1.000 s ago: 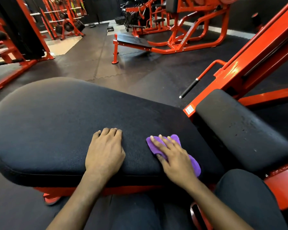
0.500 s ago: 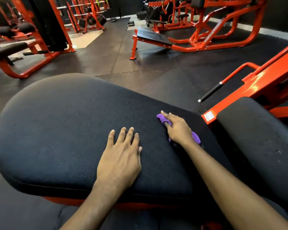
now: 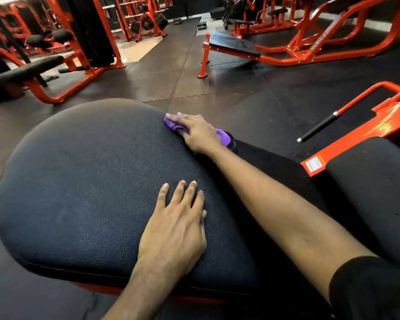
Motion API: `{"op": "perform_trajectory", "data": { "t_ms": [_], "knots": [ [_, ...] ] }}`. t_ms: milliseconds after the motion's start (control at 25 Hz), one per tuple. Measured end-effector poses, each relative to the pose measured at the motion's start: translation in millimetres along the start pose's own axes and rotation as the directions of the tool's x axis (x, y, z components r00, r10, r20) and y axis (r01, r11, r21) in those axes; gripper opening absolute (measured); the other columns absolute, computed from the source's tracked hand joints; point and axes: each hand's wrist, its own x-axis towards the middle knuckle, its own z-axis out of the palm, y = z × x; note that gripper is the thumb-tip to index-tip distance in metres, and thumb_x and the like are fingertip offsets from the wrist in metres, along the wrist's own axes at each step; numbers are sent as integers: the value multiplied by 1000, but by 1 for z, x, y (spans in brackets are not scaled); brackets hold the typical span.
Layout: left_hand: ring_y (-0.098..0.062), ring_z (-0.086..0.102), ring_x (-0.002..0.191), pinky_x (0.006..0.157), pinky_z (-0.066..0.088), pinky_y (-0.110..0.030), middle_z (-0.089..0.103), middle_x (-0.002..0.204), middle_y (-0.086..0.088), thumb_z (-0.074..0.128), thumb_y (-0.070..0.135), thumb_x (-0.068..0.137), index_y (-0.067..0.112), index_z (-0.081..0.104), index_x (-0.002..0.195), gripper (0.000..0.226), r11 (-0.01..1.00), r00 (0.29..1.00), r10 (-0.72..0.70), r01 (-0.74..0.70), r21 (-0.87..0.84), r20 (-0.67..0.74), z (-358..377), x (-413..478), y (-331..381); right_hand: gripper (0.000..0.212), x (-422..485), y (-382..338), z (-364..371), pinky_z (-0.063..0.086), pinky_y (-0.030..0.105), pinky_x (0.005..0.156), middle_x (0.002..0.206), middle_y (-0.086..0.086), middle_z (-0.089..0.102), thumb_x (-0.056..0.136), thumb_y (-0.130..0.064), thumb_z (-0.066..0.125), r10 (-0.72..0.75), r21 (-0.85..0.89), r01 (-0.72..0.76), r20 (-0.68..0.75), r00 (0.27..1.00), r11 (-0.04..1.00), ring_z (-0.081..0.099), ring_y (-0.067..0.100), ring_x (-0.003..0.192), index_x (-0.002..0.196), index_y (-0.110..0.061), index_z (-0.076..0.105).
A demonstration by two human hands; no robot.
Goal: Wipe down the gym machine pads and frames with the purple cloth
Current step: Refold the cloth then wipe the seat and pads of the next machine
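A large black rounded pad fills the lower middle of the head view, on an orange frame. My right hand lies flat on the purple cloth at the pad's far edge, pressing it down with straight fingers; most of the cloth is hidden under the hand. My left hand rests palm down on the pad near its front edge, fingers spread and holding nothing. A second black pad sits to the right beside the orange frame.
A black-gripped orange handle sticks out from the frame at right. Across the dark rubber floor stand an orange flat bench and other orange machines, with a padded bench at left.
My right hand has slid the purple cloth away from me, from the pad's near side to its far edge. My left hand stays flat on the pad. The view has leaned forward.
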Motion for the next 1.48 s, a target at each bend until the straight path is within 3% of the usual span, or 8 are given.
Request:
{"op": "perform_trajectory", "data": {
  "t_ms": [200, 560, 640, 840, 1000, 1200, 1280, 1480],
  "knots": [
    [-28, 46, 139, 114, 34, -55, 51, 148, -9, 32, 32, 94, 12, 58, 136, 54, 1000, 1000, 2, -2, 10, 4, 1, -1, -1, 45, -38, 99, -22, 49, 33, 104, 130, -22, 65, 91, -39, 53, 233, 42, -230, -55, 971, 972, 60, 6, 121, 131, -60, 53],
    [-27, 45, 139, 115, 32, -55, 52, 147, -8, 29, 33, 95, 13, 59, 135, 54, 1000, 1000, -16, 16, 0, -2, 2, -1, 0, 41, -156, 231, -66, 49, 32, 94, 121, 3, 72, 99, -40, 51, 707, 6, -714, -146, 692, 700, 65, 28, 115, 138, -47, 55],
    [-27, 45, 139, 116, 31, -54, 51, 148, -8, 27, 33, 95, 14, 59, 134, 54, 1000, 1000, -15, 15, 2, -1, 2, -1, 1, 41, -149, 188, -65, 52, 34, 92, 105, 2, 76, 96, -46, 47, 674, -27, -686, -160, 721, 727, 69, 28, 107, 135, -54, 54],
    [-27, 44, 139, 116, 31, -54, 51, 148, -7, 20, 35, 94, 15, 59, 134, 59, 1000, 1000, -14, 13, 15, 14, -1, 0, 1, 40, -163, 55, -37, 47, 33, 97, 138, -27, 57, 99, -45, 50, 186, -77, -197, -123, 975, 977, 56, 7, 124, 137, -58, 48],
    [-25, 32, 147, 120, 21, -51, 39, 157, -5, 15, 35, 96, 17, 48, 143, 60, 1000, 999, -3, 3, 10, 35, -6, -3, 3, 46, -195, 88, -40, 41, 36, 112, 143, -18, 57, 98, -23, 53, 134, 23, -132, -137, 982, 991, 51, 8, 131, 139, -42, 57],
    [-24, 22, 150, 122, 13, -49, 31, 161, -5, 25, 33, 104, 17, 40, 148, 49, 1000, 1000, -9, 9, -8, 23, -5, -4, 2, 41, -270, 156, -81, 53, 31, 85, 118, -6, 72, 97, -41, 50, 718, -16, -729, -154, 678, 685, 69, 22, 92, 134, -58, 52],
    [-24, 21, 150, 122, 13, -49, 31, 161, -5, 25, 33, 104, 17, 40, 147, 48, 1000, 1000, 3, -3, -6, 19, -5, -4, 2, 39, -285, 143, -89, 52, 35, 90, 119, -3, 71, 98, -45, 49, 783, -64, -796, -150, 604, 602, 67, 25, 103, 135, -58, 51],
    [-23, 18, 151, 123, 12, -47, 28, 162, -4, 22, 33, 104, 17, 37, 149, 50, 1000, 999, 5, -6, 9, 40, -6, -6, -1, 40, -304, 16, -53, 47, 35, 99, 141, -20, 57, 98, -45, 52, 477, -102, -500, -193, 858, 860, 54, 17, 127, 136, -57, 51]
  ]
}}
